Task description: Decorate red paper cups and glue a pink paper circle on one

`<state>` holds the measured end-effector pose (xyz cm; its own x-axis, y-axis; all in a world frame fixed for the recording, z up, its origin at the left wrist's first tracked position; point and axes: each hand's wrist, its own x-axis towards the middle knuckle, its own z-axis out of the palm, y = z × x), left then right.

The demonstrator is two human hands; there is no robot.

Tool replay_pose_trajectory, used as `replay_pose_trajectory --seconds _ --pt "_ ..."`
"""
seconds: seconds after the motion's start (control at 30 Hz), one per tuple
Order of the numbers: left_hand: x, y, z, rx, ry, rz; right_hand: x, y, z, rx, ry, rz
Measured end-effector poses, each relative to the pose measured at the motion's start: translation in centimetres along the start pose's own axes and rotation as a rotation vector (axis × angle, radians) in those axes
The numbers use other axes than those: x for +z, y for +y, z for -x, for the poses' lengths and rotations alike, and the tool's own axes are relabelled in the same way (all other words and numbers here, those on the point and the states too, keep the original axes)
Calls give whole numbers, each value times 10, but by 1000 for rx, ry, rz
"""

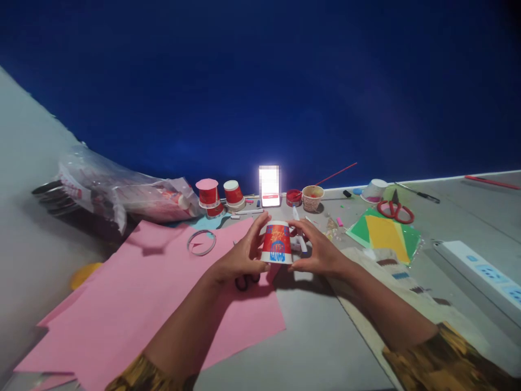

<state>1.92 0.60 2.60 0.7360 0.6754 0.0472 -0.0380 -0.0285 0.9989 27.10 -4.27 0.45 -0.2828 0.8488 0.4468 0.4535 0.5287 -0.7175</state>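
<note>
Between my two hands is a red and white paper cup (277, 241), upside down, with blue and gold markings on its side. My left hand (244, 252) grips its left side, fingers near the base and thumb by the rim. On the other side my right hand (315, 251) holds it the same way. Partly hidden below my left hand, dark-handled scissors (246, 281) lie on the large pink paper (163, 293). A ring of tape (201, 243) rests on that paper too. A white pen-like tool (300, 233) is partly covered behind my right hand.
Along the back stand red cups (233, 194), a lit phone (269, 187), a red paint pot (293, 197) and a patterned cup (312, 199). At right are red-handled scissors (395, 210), green and yellow sheets (386, 236), a stained cloth (407, 282) and a power strip (480, 271). Plastic bags (134, 184) lie left.
</note>
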Motion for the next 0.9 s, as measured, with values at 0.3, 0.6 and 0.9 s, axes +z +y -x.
replay_pose_trajectory --seconds 0.3,0.6,0.9 --pt "2 -8 -5 10 50 -120 1 7 4 70 -60 30" --pt "-1 -31 1 -25 45 204 0 10 5 152 -122 -63" --pt "-1 -21 3 -89 -2 184 -1 2 6 123 -175 115"
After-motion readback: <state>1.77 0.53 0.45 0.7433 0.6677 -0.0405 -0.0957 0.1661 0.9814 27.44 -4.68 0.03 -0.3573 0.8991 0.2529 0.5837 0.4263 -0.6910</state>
